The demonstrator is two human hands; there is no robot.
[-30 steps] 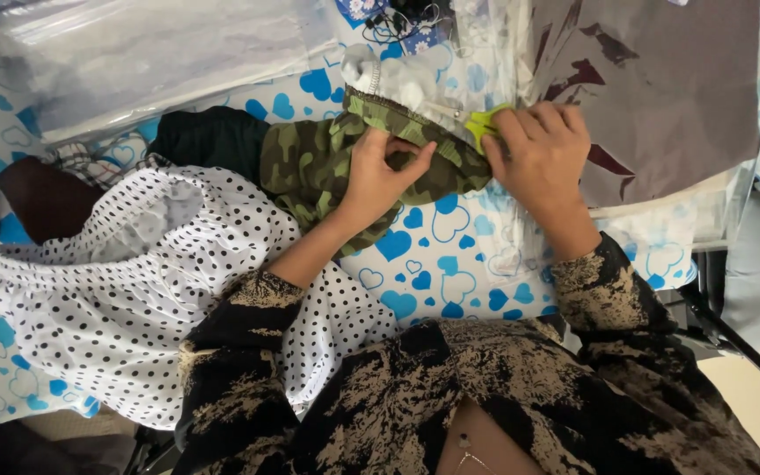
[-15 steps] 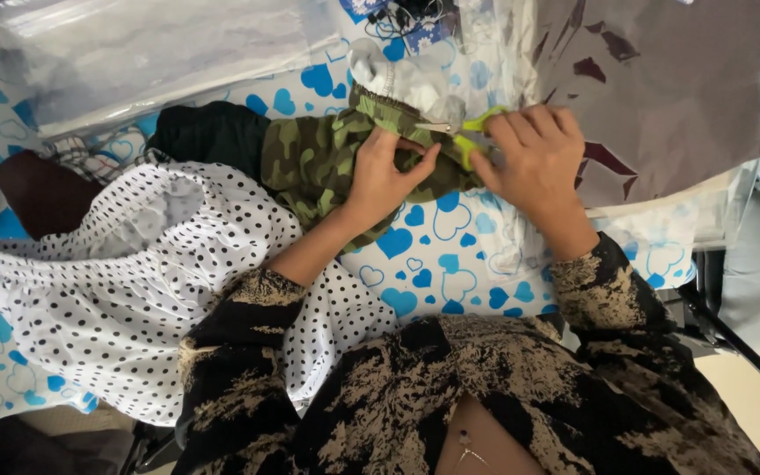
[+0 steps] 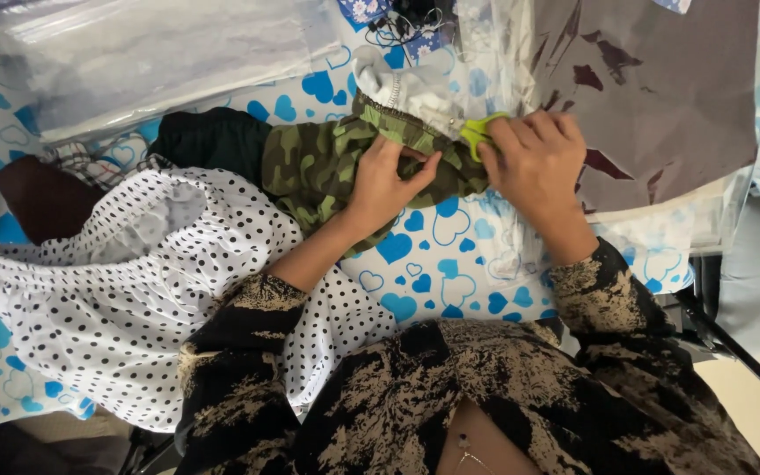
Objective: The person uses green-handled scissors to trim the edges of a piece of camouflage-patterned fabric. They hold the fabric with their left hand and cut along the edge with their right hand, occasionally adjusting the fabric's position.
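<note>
Your left hand (image 3: 386, 180) lies palm down on the camouflage garment (image 3: 327, 167), fingers curled and pinching its cloth near the ribbed green waistband (image 3: 402, 126). Your right hand (image 3: 534, 163) is closed on the same garment's right end, the fingertips clamped on a bright yellow-green tab (image 3: 477, 132) where the waistband ends. The garment is stretched between your two hands, lying across the middle of the white cloth with blue hearts (image 3: 433, 264) that covers the bench. Its left end touches a dark green piece of clothing (image 3: 208, 141), and a pale grey fabric piece (image 3: 398, 88) sits just above the waistband. To the left, a white fabric with black polka dots (image 3: 134, 299) is spread wide and runs under your left forearm. A dark brown item (image 3: 41, 198) shows beside it at the far left. Clear plastic bags (image 3: 160, 53) lie along the top left, and a brown plastic sheet (image 3: 661, 88) covers the top right, just beside your right hand. Your sleeves (image 3: 600, 290) are black with a tan mottled print.
</note>
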